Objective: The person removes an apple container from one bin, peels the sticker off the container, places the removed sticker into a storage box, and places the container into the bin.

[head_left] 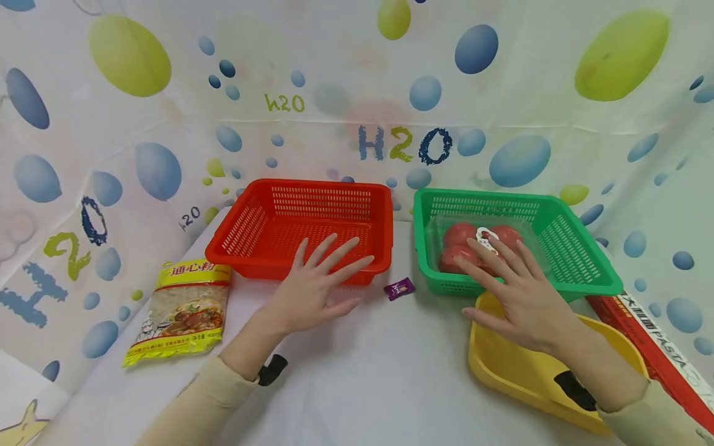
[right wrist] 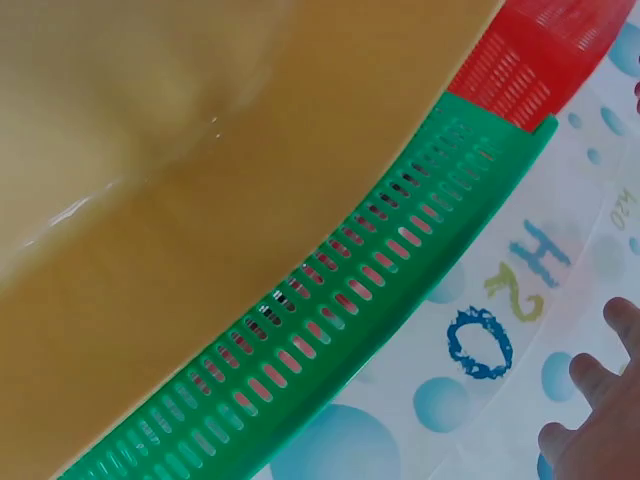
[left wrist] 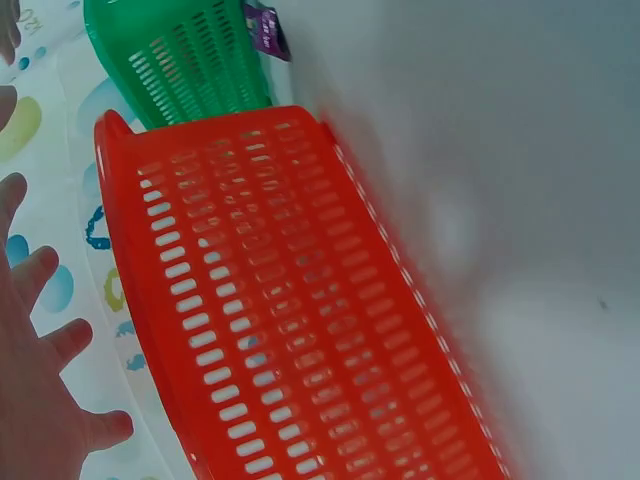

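Observation:
My left hand [head_left: 312, 291] hovers with spread fingers in front of the red basket [head_left: 223, 248], its fingertips overlapping the basket's front rim in the head view. My right hand [head_left: 527, 303], fingers also spread, is held above the yellow bin [head_left: 496, 365] and the near side of the green basket [head_left: 586, 260]. Neither hand holds anything. Inside the green basket sits a clear plastic box of red tomato-like fruit [head_left: 460, 234], partly hidden by my right fingers. The red basket shows a bare bottom. Between the baskets lies a small purple wrapped packet [head_left: 399, 288].
At the left lies a yellow-and-clear bag of macaroni [head_left: 186, 310]. A red pasta box [head_left: 658, 347] lies along the right edge, partly behind the yellow bin. A white cloth with balloon-like spots [head_left: 334, 93] hangs behind the white table [head_left: 368, 384].

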Demonstrator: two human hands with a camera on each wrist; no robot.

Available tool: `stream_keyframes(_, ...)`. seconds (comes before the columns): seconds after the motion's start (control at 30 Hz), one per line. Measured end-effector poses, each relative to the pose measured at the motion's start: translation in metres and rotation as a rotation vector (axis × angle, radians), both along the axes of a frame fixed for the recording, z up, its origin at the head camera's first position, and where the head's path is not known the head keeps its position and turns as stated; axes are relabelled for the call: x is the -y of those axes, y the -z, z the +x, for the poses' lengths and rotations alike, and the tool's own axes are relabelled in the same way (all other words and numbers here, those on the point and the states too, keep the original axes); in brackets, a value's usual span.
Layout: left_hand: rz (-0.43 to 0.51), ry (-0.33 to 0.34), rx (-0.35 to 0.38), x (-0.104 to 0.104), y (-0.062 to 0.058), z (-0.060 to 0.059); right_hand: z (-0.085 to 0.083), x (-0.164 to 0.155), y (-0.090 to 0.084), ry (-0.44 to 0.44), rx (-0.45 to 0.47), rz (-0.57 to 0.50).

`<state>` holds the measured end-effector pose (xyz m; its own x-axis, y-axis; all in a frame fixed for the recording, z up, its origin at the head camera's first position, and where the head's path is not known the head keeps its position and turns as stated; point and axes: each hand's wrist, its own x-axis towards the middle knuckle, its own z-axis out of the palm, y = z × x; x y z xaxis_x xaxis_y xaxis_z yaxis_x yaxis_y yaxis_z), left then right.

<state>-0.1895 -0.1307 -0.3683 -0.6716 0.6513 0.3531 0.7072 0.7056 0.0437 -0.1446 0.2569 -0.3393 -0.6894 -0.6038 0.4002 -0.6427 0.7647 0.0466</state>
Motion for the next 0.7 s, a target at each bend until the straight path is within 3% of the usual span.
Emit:
stream_keyframes(0.3, 0.103, 0.021, 0.052, -0.021, -0.002, -0.007, -0.006, -0.006, -0.004, 0.004, 0.006, -0.026)
stream_keyframes(0.53, 0.114, 0.016, 0.072, -0.039, -0.002, -0.012, -0.009, -0.015, -0.007, 0.037, 0.034, -0.034)
stream_keyframes(0.7, 0.171, 0.038, 0.076, -0.052, -0.002, -0.016, -0.015, -0.024, -0.01, 0.065, 0.052, -0.057)
